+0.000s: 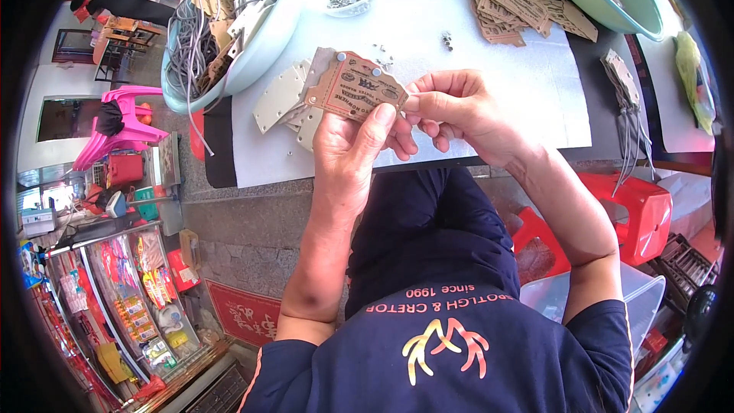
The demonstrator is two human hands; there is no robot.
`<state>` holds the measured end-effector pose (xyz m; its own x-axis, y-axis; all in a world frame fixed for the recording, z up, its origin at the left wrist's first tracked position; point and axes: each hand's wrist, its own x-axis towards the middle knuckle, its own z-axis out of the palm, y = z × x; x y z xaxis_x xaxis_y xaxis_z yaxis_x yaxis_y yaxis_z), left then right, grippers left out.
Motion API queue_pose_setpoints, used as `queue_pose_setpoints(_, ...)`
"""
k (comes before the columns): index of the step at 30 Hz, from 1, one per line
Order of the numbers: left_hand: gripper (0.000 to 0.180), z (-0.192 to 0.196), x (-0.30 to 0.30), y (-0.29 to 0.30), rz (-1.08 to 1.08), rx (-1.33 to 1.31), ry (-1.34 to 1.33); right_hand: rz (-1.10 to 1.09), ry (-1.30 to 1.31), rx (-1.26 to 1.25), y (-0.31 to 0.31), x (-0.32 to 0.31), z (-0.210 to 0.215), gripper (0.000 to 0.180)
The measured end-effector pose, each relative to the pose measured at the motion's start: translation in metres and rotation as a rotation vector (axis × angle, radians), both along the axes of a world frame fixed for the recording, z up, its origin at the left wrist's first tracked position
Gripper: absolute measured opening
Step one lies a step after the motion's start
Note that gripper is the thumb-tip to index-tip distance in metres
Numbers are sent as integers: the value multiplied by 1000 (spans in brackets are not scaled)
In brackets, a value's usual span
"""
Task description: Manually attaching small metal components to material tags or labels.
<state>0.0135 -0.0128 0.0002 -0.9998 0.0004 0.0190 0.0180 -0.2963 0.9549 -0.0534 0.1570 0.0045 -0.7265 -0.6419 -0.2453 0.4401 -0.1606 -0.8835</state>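
Both hands, left [353, 145] and right [451, 107], pinch a brown tag [355, 92], its long axis running left-right.

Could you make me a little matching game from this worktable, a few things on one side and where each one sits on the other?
Things:
1. brown printed tag
2. small clear dish of metal bits
3. pile of brown tags
4. grey cords

Places:
A. loose on the white sheet, far right
B. in the left pale green basin
C. held in both hands
D. on the sheet, behind the hands

Pairs: 1-C, 2-D, 3-A, 4-B

hands: left [353, 145], right [451, 107] | pinch brown tag [353, 92] | over white table [428, 23]
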Motion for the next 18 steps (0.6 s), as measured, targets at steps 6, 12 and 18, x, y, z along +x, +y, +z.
queue_pose_setpoints(6, 21, 1, 0, 2, 13, -26, 19, -12, -37, 36, 1, 3, 6, 17)
queue_pose_setpoints(12, 20, 2, 0, 2, -3, 20, 8, 35, 41, 8, 2, 5, 6, 18)
queue_pose_setpoints(18, 21, 4, -1, 3, 15, 30, 14, -47, 150, -13, -1, 10, 5, 24)
